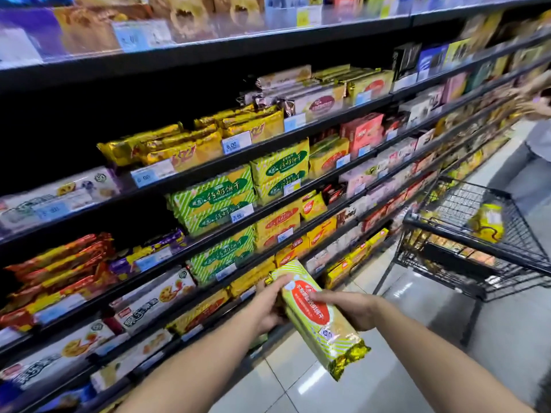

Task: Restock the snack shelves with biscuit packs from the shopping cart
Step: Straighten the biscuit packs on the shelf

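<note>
**Striped biscuit pack held in both hands before the shelves**

The pack (316,317) is a long, flat-sided block in glossy plastic film. The film is yellow-green with white diagonal stripes and carries a red oval label on the top face. Its near end closes in a crinkled gold crimp seal. Its long axis runs diagonally, with the far end up and left towards the lower shelves (208,171). The gold crimped end points down and right over the shiny tiled floor (298,383). The label face is turned upward.

The left hand (272,305) grips the far end, its fingers curled over the top edge. The right hand (350,310) clasps the right long edge near the middle, with its fingers laid across the label.

The shelves are black metal boards with pale price tags along their front edges. They hold foil and film packs, among them green-striped blocks (214,195) stacked flat.

To the right stands a black wire-mesh cart (477,245). A yellow pack (486,223) lies in its upper basket, though blur hides the detail.
</note>
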Tool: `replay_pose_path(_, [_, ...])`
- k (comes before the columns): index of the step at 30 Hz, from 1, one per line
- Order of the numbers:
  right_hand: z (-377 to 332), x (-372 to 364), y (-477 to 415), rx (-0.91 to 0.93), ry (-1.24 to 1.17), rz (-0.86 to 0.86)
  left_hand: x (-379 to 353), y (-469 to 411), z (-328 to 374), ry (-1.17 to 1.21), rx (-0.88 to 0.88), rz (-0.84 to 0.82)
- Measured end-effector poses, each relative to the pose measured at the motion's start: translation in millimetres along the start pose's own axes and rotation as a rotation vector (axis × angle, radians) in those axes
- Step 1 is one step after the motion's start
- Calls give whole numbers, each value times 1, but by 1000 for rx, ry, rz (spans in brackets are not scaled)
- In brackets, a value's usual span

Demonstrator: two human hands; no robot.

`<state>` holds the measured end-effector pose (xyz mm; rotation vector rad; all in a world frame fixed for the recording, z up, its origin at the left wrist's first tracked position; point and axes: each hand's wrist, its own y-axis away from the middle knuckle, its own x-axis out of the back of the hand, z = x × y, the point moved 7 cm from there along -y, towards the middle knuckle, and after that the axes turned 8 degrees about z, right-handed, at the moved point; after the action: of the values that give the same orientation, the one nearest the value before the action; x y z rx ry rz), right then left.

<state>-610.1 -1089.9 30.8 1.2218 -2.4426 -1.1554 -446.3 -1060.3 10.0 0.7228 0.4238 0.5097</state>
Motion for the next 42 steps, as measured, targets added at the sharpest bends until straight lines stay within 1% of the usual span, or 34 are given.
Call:
replay_pose_path(3, [20, 48, 3, -79, -38, 79, -4, -21, 7, 162, 42, 86])
replay_pose_path(5, [26, 82, 4, -52, -148, 144, -2, -34, 15, 271, 44, 165])
replay_pose_path(8, [19, 114, 0, 48, -324, 257, -3, -51, 27, 285, -9, 264])
replay_pose_path(11, [10, 119, -17, 80, -363, 394, -12, -68, 32, 271, -24, 288])
replay_pose_path(13, [11, 124, -29, 61, -392, 483, -20, -79, 36, 255, -45, 280])
replay_pose_path(17, [9, 135, -43, 10, -437, 509, -36, -99, 41, 222, -60, 253])
replay_pose_path(22, [-15, 179, -46, 59, -394, 595, -61, -110, 61, 172, -148, 100])
replay_pose_path(24, [-32, 201, -44, 110, -393, 606, -75, -111, 71, 121, -181, 63])
replay_pose_path(26, [-53, 222, -43, 175, -377, 578, -91, -110, 85, 74, -252, 67])
replay_pose_path(31, [-110, 278, -29, 278, -265, 541, -139, -96, 119, 29, -414, 146])
replay_pose_path(34, [-148, 311, -15, 351, -196, 516, -168, -77, 143, -32, -527, 227])
replay_pose_path(38, [-197, 344, 12, 489, -134, 444, -202, -48, 174, -130, -654, 324])
replay_pose_path(40, [-221, 358, 27, 567, -86, 450, -217, -35, 190, -192, -732, 341])
replay_pose_path(42, [-246, 370, 41, 655, -33, 442, -231, -23, 204, -225, -775, 325])
